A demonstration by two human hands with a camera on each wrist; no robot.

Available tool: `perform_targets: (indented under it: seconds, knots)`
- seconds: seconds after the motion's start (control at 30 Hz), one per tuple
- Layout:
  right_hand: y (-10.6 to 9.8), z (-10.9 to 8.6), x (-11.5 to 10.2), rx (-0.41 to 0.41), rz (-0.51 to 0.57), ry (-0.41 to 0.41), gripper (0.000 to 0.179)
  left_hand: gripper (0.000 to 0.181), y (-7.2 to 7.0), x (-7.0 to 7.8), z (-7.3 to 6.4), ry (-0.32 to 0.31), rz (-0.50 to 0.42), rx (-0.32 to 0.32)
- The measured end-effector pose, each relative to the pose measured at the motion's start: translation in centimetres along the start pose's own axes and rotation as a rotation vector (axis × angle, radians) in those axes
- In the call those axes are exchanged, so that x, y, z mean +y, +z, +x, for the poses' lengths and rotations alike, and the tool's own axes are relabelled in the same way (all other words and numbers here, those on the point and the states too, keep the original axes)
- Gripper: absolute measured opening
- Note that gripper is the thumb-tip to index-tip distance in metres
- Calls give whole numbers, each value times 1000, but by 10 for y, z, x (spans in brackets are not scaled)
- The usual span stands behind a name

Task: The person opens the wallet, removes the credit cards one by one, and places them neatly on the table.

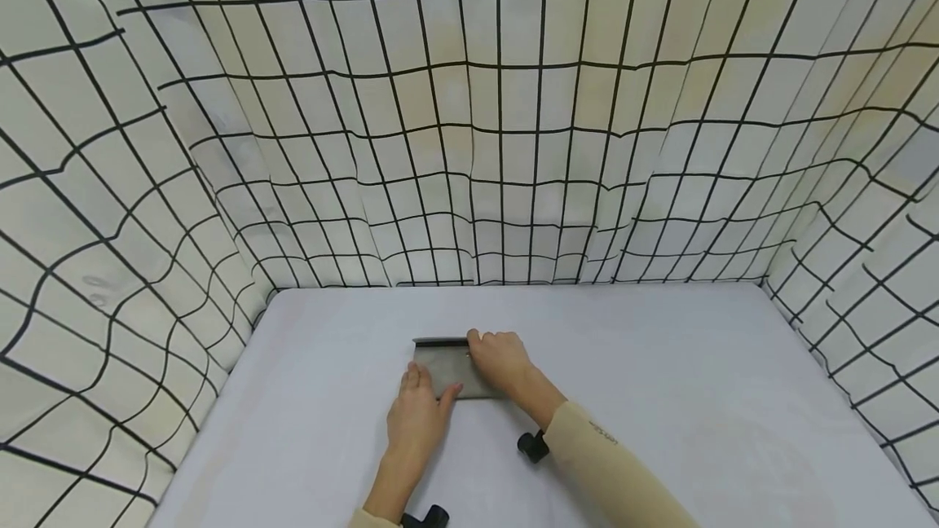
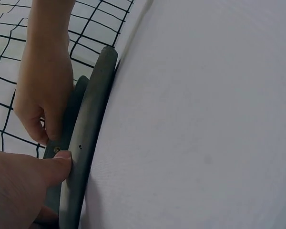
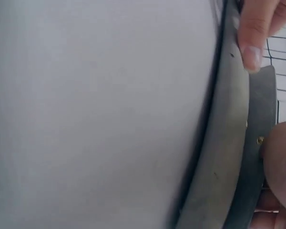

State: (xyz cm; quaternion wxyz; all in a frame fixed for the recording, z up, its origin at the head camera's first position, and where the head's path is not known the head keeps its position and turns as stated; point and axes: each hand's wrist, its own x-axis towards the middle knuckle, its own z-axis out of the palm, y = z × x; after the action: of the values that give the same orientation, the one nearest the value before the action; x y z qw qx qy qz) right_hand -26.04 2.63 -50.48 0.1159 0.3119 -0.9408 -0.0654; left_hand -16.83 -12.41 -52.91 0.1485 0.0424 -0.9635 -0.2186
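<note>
A flat grey rectangular case (image 1: pixel 446 365) lies on the white surface, with a dark strip along its far edge. My left hand (image 1: pixel 418 418) holds its near left corner, fingers along the left side and thumb at the near edge. Reaching across from the right, my right hand (image 1: pixel 502 358) grips the far right part with curled fingers. Seen low from the left wrist, the case (image 2: pixel 88 129) shows two layers, and a small brass stud (image 2: pixel 57 150) sits between the hands. The right wrist view shows the left thumb (image 3: pixel 251 55) against the upper layer.
A white table (image 1: pixel 697 398) spreads around the case. White walls with a black grid (image 1: pixel 499 145) rise behind it and at both sides. Black wrist devices (image 1: pixel 533 446) are worn on both forearms, below beige sleeves (image 1: pixel 609 463).
</note>
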Motion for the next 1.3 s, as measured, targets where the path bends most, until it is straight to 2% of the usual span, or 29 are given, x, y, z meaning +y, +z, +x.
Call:
perform_targets:
  seconds: [0.2,0.43,0.63,0.9,1.2,1.3]
  knots:
    - [-1,0,10,14,101,60,13,72,-1,-1,3,-17,-37,20]
    - [5,-3,22,127,180,70,14,71,-6,-1,14,-71,-153,-35]
    - [14,-8,26,162,210,95,21,68,-7,-3,20,-132,-245,-65]
    - [24,-11,35,248,444,209,19,67,-5,-6,20,-181,-392,-74]
    - [30,-17,43,292,477,227,20,64,-3,-4,17,-210,-432,-53]
    - [30,-18,45,289,476,243,19,63,-5,-3,17,-208,-441,-20]
